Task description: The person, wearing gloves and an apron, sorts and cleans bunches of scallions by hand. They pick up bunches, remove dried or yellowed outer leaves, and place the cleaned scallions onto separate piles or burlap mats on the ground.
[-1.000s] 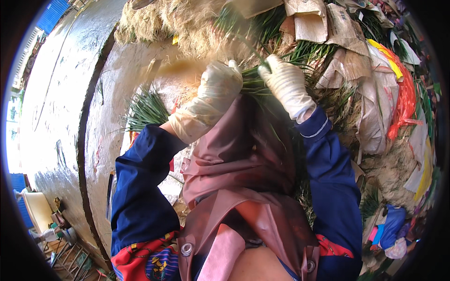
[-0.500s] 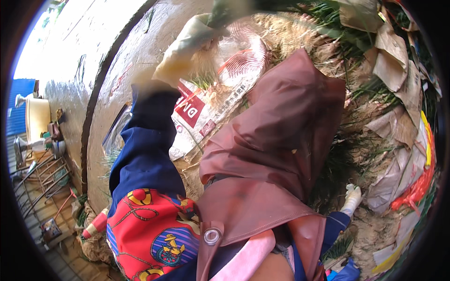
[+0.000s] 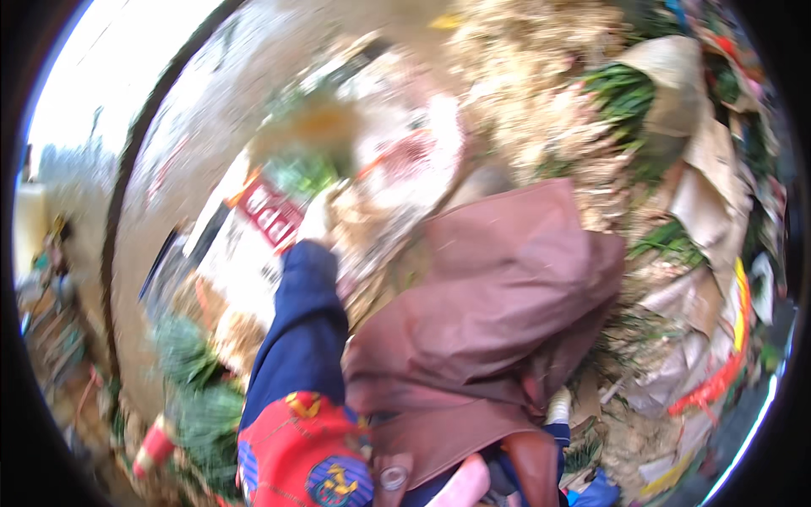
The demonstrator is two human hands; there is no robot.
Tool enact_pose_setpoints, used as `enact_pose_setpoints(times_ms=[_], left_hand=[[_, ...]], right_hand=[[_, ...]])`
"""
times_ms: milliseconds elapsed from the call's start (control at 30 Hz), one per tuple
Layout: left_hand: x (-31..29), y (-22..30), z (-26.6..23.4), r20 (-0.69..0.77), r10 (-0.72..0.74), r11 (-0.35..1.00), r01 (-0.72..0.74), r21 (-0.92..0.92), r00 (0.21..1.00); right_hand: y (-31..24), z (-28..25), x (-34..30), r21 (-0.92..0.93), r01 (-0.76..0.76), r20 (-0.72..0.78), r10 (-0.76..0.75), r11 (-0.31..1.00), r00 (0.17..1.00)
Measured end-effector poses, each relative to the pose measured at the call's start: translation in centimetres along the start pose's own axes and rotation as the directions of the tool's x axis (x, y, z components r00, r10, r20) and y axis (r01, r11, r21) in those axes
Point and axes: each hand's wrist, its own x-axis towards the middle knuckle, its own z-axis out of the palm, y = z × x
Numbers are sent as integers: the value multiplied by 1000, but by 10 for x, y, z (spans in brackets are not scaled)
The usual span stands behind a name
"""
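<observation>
My left hand [image 3: 316, 221], in a pale glove below a navy sleeve, reaches over a printed white and red sack [image 3: 253, 266]. Blurred green leaves [image 3: 308, 173] lie just beyond it, and a tan clump like roots [image 3: 359, 221] touches its right side. Motion smears the fingers, so their grip does not show. Low on the right, my right hand [image 3: 558, 407] shows as a small piece of white glove beside the brown apron [image 3: 490, 304]. The apron hides most of that hand and its fingers. An orange-brown blur above the leaves cannot be made out.
Root-ended bundles of green onion-like plants [image 3: 541, 93] are heaped at the far right. Brown paper wrapping [image 3: 705, 173] and a red plastic strip [image 3: 714, 384] lie along the right. More green bunches [image 3: 186, 351] sit at the left, near a dark groove [image 3: 110, 245] in the floor.
The view has shifted, and the sack now appears farther left and lower. My left hand has moved back toward me, beside the leaves. My right hand has drawn in against the apron.
</observation>
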Motion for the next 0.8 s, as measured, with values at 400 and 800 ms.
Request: enact_pose_setpoints(times_ms=[400,800], left_hand=[[-21,1,-43,-438,666,612,-106,784,603],[-114,49,282,638,547,283,-837,468,542]], right_hand=[[-286,221,-196,-830,492,98,-800,262,592],[-522,317,-136,-780,478,-316,-913,405,258]])
